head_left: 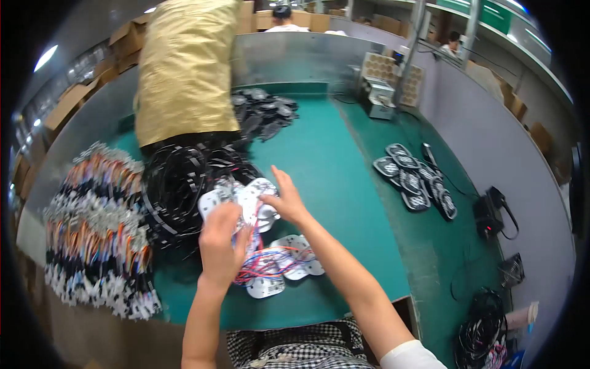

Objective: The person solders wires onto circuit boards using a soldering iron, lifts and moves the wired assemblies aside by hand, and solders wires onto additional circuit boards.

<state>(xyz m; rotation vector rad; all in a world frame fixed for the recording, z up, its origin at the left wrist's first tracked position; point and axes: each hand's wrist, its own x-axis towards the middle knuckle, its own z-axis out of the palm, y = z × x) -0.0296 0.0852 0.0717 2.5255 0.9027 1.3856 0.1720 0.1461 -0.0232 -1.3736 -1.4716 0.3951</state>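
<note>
My right hand (287,198) reaches over the green table with its fingers apart, at the edge of a cluster of rounded white circuit boards (265,187). On the left side of that cluster is my left hand (220,243), smeared by motion. Its fingertips are too blurred to tell whether they grip a board. Closer to me lie more white boards (265,287), with red and blue wires (252,269) tangled across them. A heap of black cables (175,190) sits just beyond and left of my hands.
Bundled multicoloured wires with white connectors (101,227) cover the left edge. Behind the black cables stands a large yellow sack (187,74), with dark flat parts (264,114) beside it. Rounded black-and-white pieces (409,175), a grey metal box (377,98) and a black device (490,213) occupy the right.
</note>
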